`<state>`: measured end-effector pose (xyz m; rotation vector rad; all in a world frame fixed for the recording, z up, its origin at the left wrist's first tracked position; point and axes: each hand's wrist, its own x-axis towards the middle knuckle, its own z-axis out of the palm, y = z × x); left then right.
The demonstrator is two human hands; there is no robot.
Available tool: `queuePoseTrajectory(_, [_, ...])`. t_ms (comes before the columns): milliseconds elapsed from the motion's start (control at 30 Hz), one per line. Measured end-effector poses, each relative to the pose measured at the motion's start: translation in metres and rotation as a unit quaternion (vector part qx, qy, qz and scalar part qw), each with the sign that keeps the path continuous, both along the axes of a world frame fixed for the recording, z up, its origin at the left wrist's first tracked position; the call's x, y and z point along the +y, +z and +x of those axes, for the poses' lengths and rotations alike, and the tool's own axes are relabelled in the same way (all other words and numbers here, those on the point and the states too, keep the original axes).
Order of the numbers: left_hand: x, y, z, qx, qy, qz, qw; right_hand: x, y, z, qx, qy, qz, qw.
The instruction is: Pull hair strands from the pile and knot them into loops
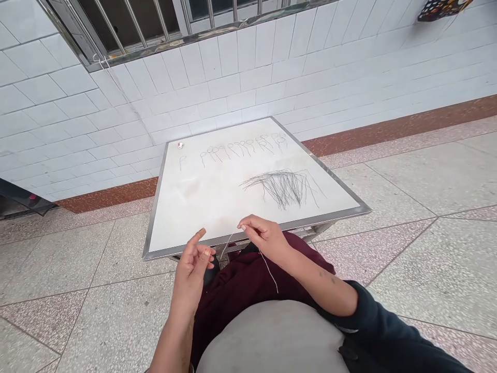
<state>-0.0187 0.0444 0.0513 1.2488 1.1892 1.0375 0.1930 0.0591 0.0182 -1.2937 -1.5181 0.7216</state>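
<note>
My right hand [267, 238] is closed in a pinch at the near edge of the table, thumb against forefinger. Held there is a thin, pale wire-like strand [271, 273]; one end hangs to the left and a longer length droops below the hand over dark red cloth. My left hand [194, 261] is to its left, palm turned inward, fingers apart with nothing visible between them. On the tabletop lies a loose pile of thin dark strands [285, 186]. Behind it runs a row of similar strands, each bent into a loop with a tail [243, 147].
The white table [194, 217] has a grey metal rim and stands near a white tiled wall [217, 67]. A small white and red object [180, 145] sits at its far left corner. Window bars [159, 20] are above, and speckled floor [128, 311] surrounds the table.
</note>
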Motion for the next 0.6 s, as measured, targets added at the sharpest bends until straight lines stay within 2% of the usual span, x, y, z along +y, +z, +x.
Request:
queuePoseTrajectory(100, [0.006, 0.004, 0.018, -0.024, -0.053, -0.002, 0.998, -0.008, 0.006, -0.009, -0.015, 0.01, 0.02, 1.0])
queuePoseTrajectory(167, [0.008, 0.006, 0.028, -0.057, -0.067, -0.023, 0.996, -0.012, 0.01, -0.011, -0.028, 0.016, 0.027, 0.999])
queuePoseTrajectory(400, [0.008, 0.014, 0.035, -0.069, -0.07, -0.053, 0.994, -0.014, 0.014, -0.01, -0.026, 0.112, 0.048, 0.992])
queuePoseTrajectory(600, [0.008, 0.014, 0.033, -0.065, -0.057, -0.056, 0.995, -0.014, 0.011, -0.013, -0.076, 0.091, 0.075, 0.99])
